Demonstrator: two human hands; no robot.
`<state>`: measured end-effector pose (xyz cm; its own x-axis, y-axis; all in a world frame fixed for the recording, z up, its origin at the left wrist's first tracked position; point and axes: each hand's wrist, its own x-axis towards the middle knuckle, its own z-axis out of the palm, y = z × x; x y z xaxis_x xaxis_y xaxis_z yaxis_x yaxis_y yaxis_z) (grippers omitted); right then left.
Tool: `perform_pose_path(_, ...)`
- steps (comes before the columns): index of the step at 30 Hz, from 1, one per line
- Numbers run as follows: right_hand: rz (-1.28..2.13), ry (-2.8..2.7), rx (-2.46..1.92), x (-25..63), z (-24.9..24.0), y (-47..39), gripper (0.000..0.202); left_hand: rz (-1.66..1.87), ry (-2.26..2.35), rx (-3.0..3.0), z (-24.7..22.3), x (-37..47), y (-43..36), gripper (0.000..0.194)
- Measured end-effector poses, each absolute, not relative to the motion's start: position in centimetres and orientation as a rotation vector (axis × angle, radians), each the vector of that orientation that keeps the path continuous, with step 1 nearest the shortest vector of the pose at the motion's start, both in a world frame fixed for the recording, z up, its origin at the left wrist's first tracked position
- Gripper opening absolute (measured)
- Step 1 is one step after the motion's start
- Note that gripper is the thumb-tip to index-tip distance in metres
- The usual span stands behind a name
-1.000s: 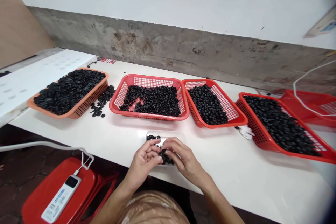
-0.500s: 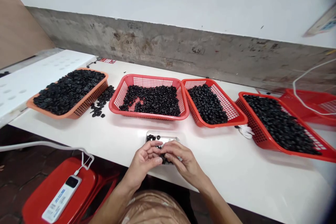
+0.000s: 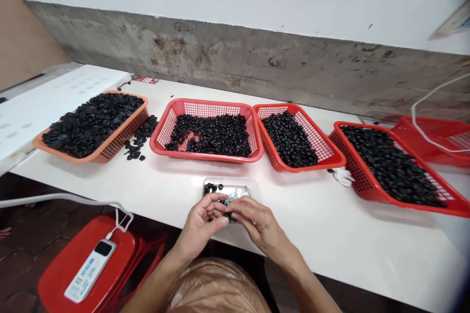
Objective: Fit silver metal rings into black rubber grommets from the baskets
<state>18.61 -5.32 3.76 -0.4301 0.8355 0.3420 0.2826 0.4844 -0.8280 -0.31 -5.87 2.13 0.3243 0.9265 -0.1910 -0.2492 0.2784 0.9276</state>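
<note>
At table edge (image 3: pixel 157 216), left hand (image 3: pixel 200 221), right hand (image 3: pixel 263 221) over tray (image 3: pixel 227 189); baskets (image 3: pixel 205 157) set back; grip closure unclear.

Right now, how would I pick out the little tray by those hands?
On the white table, find the second basket from the left. Just in front of it, the left hand and right hand are over the tray. Unlike the coloured lattice baskets, it is small and see-through, with silvery bits as well as black pieces inside.
</note>
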Motion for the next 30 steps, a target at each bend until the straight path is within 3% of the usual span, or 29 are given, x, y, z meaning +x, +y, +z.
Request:
perform_pose_path(6, 0.792, -2.101, -1.000, 18.6, 4.1, -6.1, 0.032, 0.948, 0.862, 0.868, 2.4, -0.5, -5.8, 0.045)
perform_pose_path(10, 0.498, -2.131, -0.991, 18.2, 2.9, -6.2, 0.040, 0.957, 0.839, 0.827, 2.8, -0.5, -5.7, 0.043)
perform_pose_path(14, 0.278, -2.068, -0.955, 17.5, 2.2, -6.0, 0.037, 0.965, 0.847, 0.805, 2.9, -0.4, -5.7, 0.039)
perform_pose_path(19, 0.205, -2.074, -0.945, 17.3, 2.3, -6.0, 0.034, 0.923, 0.898, 0.910, 3.0, -0.3, -5.8, 0.021)
perform_pose_path(30, 0.059, -2.287, -0.984, 16.8, 3.6, -5.5, 0.027, 0.901, 0.863, 0.894, 3.0, -0.2, -5.8, 0.019)
